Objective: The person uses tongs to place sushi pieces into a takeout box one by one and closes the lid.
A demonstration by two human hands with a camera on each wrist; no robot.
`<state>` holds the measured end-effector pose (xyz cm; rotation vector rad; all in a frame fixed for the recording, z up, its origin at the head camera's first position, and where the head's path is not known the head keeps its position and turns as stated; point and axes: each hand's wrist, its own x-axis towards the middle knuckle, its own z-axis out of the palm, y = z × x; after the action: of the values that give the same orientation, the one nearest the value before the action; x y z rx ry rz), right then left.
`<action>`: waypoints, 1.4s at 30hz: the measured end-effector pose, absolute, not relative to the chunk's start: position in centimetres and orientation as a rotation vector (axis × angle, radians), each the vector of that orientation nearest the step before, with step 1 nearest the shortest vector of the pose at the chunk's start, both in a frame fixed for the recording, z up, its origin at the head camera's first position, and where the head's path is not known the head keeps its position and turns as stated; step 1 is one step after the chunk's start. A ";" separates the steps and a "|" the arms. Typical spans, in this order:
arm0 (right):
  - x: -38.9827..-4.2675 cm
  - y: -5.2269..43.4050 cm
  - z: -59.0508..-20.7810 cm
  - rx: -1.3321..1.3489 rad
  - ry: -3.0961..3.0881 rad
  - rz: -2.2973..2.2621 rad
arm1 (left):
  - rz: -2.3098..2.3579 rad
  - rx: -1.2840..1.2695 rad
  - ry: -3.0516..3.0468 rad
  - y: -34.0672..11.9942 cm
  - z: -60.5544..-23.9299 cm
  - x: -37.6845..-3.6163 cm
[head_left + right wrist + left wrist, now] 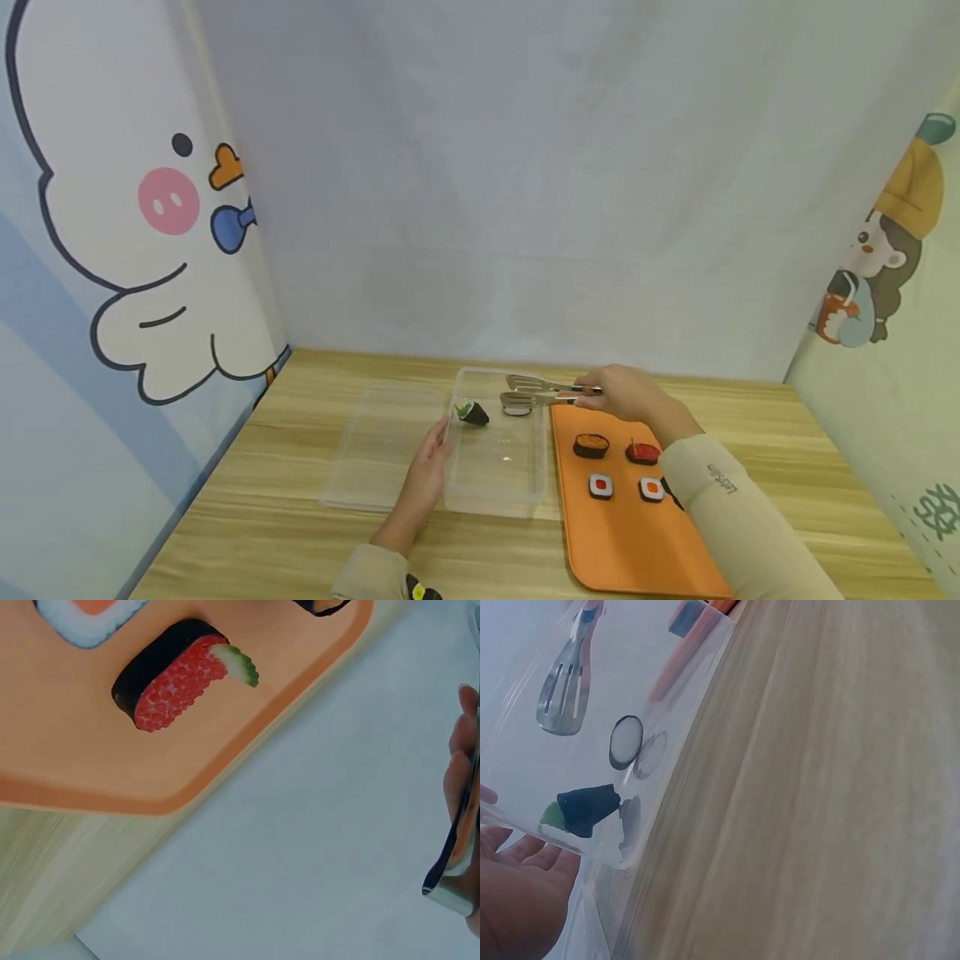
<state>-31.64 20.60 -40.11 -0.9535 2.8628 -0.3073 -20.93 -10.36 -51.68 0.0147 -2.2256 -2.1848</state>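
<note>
From the head view, the right hand (626,393) grips metal tongs (542,392) whose slotted tips hover over the far end of a clear container (498,492) — a round sushi roll (517,410) sits in the container just below the tips, and a dark cone-shaped piece (472,412) lies at its 9 o'clock. The left hand (429,471), fingers straight, rests against the container's left wall; a clear lid (378,450) lies flat at 9 o'clock from the container. At 3 o'clock, an orange mat (637,550) on the wooden surface (285,533) carries more sushi. In the left wrist view, open fingers (525,889) touch the container's edge, the cone piece just beyond. In the right wrist view, fingers (459,761) clamp the tongs' handle — a red roe piece (176,675) lies on the mat.
</note>
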 end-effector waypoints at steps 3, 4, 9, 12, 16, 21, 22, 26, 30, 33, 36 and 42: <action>-31.6 20.9 -40.0 -0.949 2.866 -0.330 | -2.174 0.010 -2.231 -10.4 -51.6 -20.9; -31.6 21.0 -40.0 -0.946 2.866 -0.342 | -2.176 0.012 -2.230 -10.4 -51.6 -20.9; -31.4 21.9 -40.0 -0.933 2.867 -0.408 | -2.181 0.015 -2.227 -10.3 -51.5 -20.8; -31.1 22.6 -39.8 -0.935 2.867 -0.443 | -2.181 0.017 -2.226 -10.3 -51.5 -20.8; -30.6 23.5 -39.5 -0.946 2.876 -0.471 | -2.182 0.015 -2.226 -10.3 -51.6 -20.9; -30.0 25.1 -39.3 -0.949 2.892 -0.499 | -2.178 -0.001 -2.217 -10.3 -51.6 -20.8; -29.8 25.4 -39.3 -0.949 2.894 -0.501 | -2.175 -0.004 -2.216 -10.3 -51.6 -20.8; -29.4 26.8 -39.4 -0.954 2.909 -0.488 | -2.170 -0.009 -2.213 -10.3 -51.6 -20.9; -28.9 27.8 -39.4 -0.972 2.922 -0.471 | -2.178 0.000 -2.213 -10.4 -51.8 -21.0; -28.5 28.4 -39.4 -0.994 2.931 -0.454 | -2.178 0.000 -2.216 -10.4 -51.9 -21.0; -28.1 29.0 -39.5 -0.988 2.943 -0.432 | -2.172 -0.003 -2.218 -10.4 -51.7 -20.9; -27.3 29.9 -40.0 -0.961 2.945 -0.389 | -2.164 -0.019 -2.214 -10.4 -51.4 -20.7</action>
<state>-27.30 29.89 -40.01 -0.9614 2.9451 -0.3892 -20.73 -10.39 -51.40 -0.0188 -2.2140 -2.1642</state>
